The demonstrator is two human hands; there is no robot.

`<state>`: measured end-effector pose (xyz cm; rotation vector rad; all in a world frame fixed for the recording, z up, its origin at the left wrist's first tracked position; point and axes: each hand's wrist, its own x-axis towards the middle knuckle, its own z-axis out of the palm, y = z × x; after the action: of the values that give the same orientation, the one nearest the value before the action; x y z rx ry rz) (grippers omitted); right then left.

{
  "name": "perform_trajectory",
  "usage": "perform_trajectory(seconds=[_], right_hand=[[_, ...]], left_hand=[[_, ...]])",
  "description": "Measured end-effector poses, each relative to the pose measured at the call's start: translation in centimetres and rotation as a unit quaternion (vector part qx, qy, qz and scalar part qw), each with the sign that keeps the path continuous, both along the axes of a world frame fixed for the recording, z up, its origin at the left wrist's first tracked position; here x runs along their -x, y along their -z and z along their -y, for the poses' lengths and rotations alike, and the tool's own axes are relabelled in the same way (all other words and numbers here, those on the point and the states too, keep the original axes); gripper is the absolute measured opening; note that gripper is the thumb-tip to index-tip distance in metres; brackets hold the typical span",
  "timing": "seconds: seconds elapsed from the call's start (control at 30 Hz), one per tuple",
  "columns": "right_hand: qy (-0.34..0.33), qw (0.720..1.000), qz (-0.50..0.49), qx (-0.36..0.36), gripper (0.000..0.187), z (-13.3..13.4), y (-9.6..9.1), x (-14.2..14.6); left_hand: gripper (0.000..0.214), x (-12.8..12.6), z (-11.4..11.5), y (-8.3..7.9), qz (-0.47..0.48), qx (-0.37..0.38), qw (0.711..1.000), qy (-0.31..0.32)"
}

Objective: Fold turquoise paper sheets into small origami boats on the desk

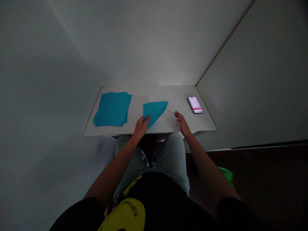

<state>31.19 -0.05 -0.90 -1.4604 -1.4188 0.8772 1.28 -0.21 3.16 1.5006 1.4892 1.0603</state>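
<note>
A blue sheet folded into a triangle [155, 110] lies on the white table [168, 93] near its front edge. My left hand [141, 125] rests on the triangle's near corner, fingers pressed down on the paper. My right hand [182, 122] hovers over the bare table to the right of the sheet, fingers stretched out and holding nothing.
A stack of flat blue sheets [113, 109] lies at the table's left. A phone [195, 105] lies at the right rear. White walls close in on the left, back and right. A green stool [226, 175] shows under my right arm.
</note>
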Motion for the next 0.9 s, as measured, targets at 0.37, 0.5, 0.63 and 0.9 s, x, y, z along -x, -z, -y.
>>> perform_trajectory(seconds=[0.37, 0.5, 0.63, 0.9], right_hand=[[-0.036, 0.987, 0.148, -0.057, 0.073, 0.8, 0.7, 1.9], [-0.059, 0.97, 0.223, -0.074, 0.065, 0.8, 0.5, 1.8], [-0.057, 0.965, 0.243, -0.083, 0.052, 0.9, 0.8, 1.6], [-0.001, 0.951, 0.309, -0.004, 0.035, -0.9, 0.7, 2.5]], left_hand=[[0.077, 0.8, 1.2, 2.8, -0.29, -0.066, 0.951, -0.083], [0.06, 0.6, 1.0, 3.0, -0.352, -0.151, 0.913, 0.142], [0.061, -0.3, 0.0, 2.7, -0.4, -0.126, 0.881, 0.22], [0.062, -2.1, 1.0, 1.7, -0.461, -0.056, 0.877, 0.123]])
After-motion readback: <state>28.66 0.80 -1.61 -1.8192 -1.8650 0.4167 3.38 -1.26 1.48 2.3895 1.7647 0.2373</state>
